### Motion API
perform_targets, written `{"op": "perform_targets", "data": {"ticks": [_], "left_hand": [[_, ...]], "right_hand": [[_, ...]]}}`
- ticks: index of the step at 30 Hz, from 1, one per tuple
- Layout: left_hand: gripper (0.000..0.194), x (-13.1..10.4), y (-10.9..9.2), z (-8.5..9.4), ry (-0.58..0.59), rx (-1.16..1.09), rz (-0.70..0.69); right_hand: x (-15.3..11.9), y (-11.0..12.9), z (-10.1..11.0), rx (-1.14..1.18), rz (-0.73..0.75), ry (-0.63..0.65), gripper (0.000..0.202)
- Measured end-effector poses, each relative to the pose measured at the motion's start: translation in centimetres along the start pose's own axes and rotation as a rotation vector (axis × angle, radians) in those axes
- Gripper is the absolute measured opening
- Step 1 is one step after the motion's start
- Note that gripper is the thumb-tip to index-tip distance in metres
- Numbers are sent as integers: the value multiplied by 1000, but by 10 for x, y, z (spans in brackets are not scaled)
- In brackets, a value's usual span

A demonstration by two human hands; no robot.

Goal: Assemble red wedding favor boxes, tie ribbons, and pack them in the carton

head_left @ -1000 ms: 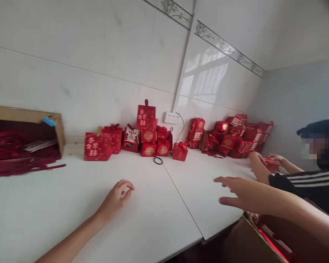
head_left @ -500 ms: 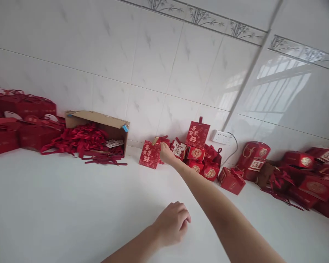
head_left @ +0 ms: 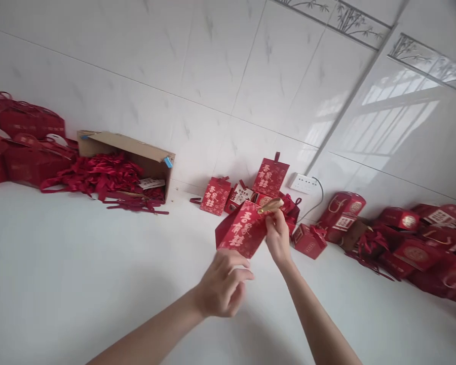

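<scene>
A small red gift box (head_left: 240, 230) with pale Chinese characters and a gold ribbon loop (head_left: 271, 205) is held up over the white table. My right hand (head_left: 278, 238) grips it at its upper right, close to the loop. Just below the box's lower edge is my left hand (head_left: 223, 284), its fingers bent and apart with nothing in them; whether a fingertip touches the box I cannot tell. Behind, a similar red box (head_left: 215, 196) stands near the wall, and another red box (head_left: 271, 177) sits atop a stack of small red boxes, partly hidden by the held one.
A cardboard box (head_left: 129, 143) on its side spills red ribbons (head_left: 114, 175) at the left, beside several larger red boxes (head_left: 34, 162). A white power strip (head_left: 303, 183) with a cable is by the wall. More red boxes (head_left: 418, 253) are piled at the right.
My right hand has drawn a gift box with a gold loop away from the wall toward me. My left hand has risen toward it and its fingers have opened out.
</scene>
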State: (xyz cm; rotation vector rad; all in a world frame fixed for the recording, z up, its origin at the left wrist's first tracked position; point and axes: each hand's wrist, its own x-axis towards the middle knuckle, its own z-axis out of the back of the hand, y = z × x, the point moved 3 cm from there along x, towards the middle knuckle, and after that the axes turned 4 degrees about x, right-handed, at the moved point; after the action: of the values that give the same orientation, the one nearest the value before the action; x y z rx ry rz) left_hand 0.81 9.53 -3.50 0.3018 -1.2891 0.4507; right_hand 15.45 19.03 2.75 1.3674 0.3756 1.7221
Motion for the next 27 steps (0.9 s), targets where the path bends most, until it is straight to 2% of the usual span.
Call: {"op": "perform_targets", "data": {"ticks": [2, 3, 5, 7, 10, 11, 13, 15, 18, 21, 24, 27], "left_hand": [[31, 3, 6, 6, -60, 67, 53], [27, 2, 12, 6, -87, 89, 138], [21, -2, 27, 3, -88, 75, 392], [21, -8, 40, -7, 33, -50, 657], [48, -16, 44, -24, 330, -352, 882], [60, -16, 42, -28, 401, -452, 913], [79, -16, 39, -32, 471, -619, 948], [88, -13, 39, -31, 452, -685, 968], [73, -8, 42, -23, 348, -537, 990], [45, -4, 38, -16, 329, -342, 988], [35, -2, 29, -13, 320, -199, 940], [29, 0, 22, -14, 295, -243, 921]], "right_hand": [[-22, -10, 17, 87, -6, 24, 14], [-32, -16, 19, 125, -17, 79, 15], [-48, -25, 18, 219, -22, 175, 20], [-59, -29, 15, 311, 6, 199, 26], [-70, -25, 7, 373, 42, 324, 44], [-73, -22, 4, 363, 49, 378, 49], [-76, -16, 2, 326, 84, 459, 52], [-77, -11, 4, 281, 118, 484, 45], [-72, -11, 13, 305, 52, 337, 34], [-71, -14, 22, 461, -87, 141, 47], [-76, -11, 21, 451, -126, 95, 33], [-80, -4, 16, 353, -63, 54, 18]]}}
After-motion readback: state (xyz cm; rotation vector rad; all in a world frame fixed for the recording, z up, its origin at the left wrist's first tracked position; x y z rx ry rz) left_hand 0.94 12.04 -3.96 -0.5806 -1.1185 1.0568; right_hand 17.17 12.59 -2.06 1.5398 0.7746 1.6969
